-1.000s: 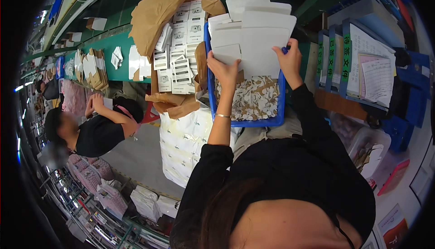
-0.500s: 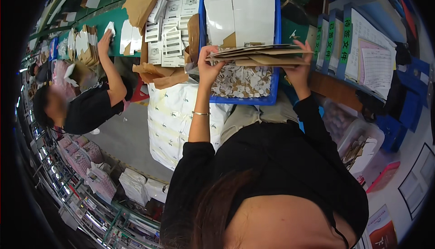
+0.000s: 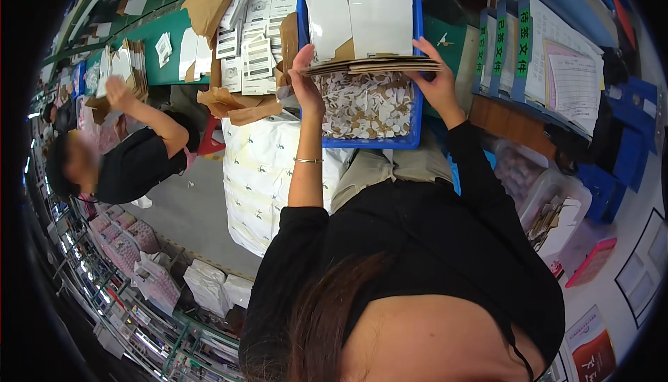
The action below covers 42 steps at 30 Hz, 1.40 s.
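Between my two hands is a thin stack of flat brown cardboard pieces (image 3: 376,66), seen nearly edge-on. My left hand (image 3: 306,90) presses against its left end, fingers pointing up. At the other end my right hand (image 3: 438,79) grips the stack with its thumb below and fingers above. The stack hangs over a blue plastic crate (image 3: 372,143). Small white and brown paper scraps (image 3: 369,107) fill the near part of the crate. Flat white cards (image 3: 379,10) stand behind the stack, at the crate's far end.
Left of the crate, an open brown carton (image 3: 240,107) holds printed white boxes (image 3: 261,51). Blue file holders (image 3: 511,55) with papers stand on the right. A white patterned sack (image 3: 254,180) lies below the carton. A co-worker (image 3: 142,152) works at the green table (image 3: 156,69) on the left.
The cardboard stack has shifted slightly left and its edges lie more even. My fingers have straightened along its ends. The co-worker's hand has moved off the white paper, back toward their body.
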Available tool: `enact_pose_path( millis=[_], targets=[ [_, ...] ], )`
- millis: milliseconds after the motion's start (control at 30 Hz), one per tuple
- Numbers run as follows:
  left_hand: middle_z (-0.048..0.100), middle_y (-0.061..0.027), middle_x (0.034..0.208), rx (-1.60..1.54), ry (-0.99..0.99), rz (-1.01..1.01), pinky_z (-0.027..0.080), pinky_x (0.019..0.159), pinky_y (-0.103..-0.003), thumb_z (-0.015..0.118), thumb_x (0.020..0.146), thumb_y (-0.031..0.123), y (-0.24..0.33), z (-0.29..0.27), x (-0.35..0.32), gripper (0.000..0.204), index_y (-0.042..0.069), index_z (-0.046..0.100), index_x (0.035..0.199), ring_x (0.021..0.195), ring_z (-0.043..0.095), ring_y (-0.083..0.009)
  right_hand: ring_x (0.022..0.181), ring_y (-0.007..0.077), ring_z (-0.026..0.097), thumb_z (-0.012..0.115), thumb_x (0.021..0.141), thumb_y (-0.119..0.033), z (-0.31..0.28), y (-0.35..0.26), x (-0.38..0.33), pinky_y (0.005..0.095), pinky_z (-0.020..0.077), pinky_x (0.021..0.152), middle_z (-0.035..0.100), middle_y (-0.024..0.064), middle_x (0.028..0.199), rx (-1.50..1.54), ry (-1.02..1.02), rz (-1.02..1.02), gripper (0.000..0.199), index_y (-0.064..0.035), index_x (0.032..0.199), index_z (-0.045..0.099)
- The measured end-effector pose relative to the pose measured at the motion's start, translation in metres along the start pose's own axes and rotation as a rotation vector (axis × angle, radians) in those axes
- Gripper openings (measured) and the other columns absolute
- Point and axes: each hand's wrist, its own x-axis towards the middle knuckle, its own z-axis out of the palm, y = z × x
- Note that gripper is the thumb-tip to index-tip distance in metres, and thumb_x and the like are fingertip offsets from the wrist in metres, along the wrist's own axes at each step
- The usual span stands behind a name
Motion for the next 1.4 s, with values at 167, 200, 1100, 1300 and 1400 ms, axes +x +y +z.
enact_pose_path(
  millis=[167,200,1100,1300,1400],
  targets=[
    [0.054,-0.0153,0.114,0.132,-0.056,0.229,0.031,0.095,-0.035,0.025,0.090,0.049,0.012,-0.004,-0.002,0.062,-0.003,0.052,0.112,0.107,0.047,-0.0236,0.089,0.0168,0.058,0.066,0.063,0.004,-0.006,-0.009,-0.003,0.0244,0.0442,0.078,0.056,0.0047,0.117,-0.007,0.012,-0.023,0.052,-0.0049,0.113,0.053],
    [0.054,-0.0151,0.114,0.171,-0.082,0.313,0.031,0.095,-0.035,0.026,0.091,0.047,0.013,-0.004,-0.002,0.060,-0.003,0.053,0.110,0.106,0.048,-0.0234,0.089,0.0163,0.058,0.067,0.063,0.004,-0.009,-0.012,-0.003,0.0240,0.0442,0.078,0.056,0.0047,0.116,-0.006,0.012,-0.025,0.053,-0.0047,0.113,0.053],
    [0.059,-0.0104,0.106,-0.042,-0.095,-0.115,0.034,0.089,-0.028,0.035,0.091,0.041,0.036,0.004,0.008,0.050,0.000,0.057,0.107,0.097,0.051,-0.0192,0.090,0.0186,0.057,0.069,0.071,-0.006,0.001,0.009,0.009,0.0262,0.0434,0.080,0.053,0.0042,0.119,0.134,-0.090,0.121,0.035,-0.0061,0.105,0.060],
    [0.062,-0.0062,0.096,0.228,-0.125,-0.156,0.041,0.073,-0.022,0.058,0.083,0.017,0.039,-0.009,0.028,0.023,0.003,0.062,0.100,0.079,0.054,-0.0129,0.079,0.0153,0.057,0.068,0.072,-0.004,0.008,-0.003,0.006,0.0221,0.0435,0.071,0.059,0.0024,0.109,0.117,0.053,0.166,0.034,-0.0057,0.105,0.060],
    [0.063,-0.0060,0.094,0.215,-0.086,-0.262,0.042,0.070,-0.020,0.062,0.079,0.008,0.041,-0.007,0.061,0.019,0.003,0.063,0.097,0.076,0.055,-0.0119,0.074,0.0130,0.057,0.067,0.073,-0.004,0.013,-0.004,0.003,0.0200,0.0430,0.066,0.061,0.0015,0.105,0.122,0.136,0.206,0.032,-0.0056,0.104,0.060]
  ],
)
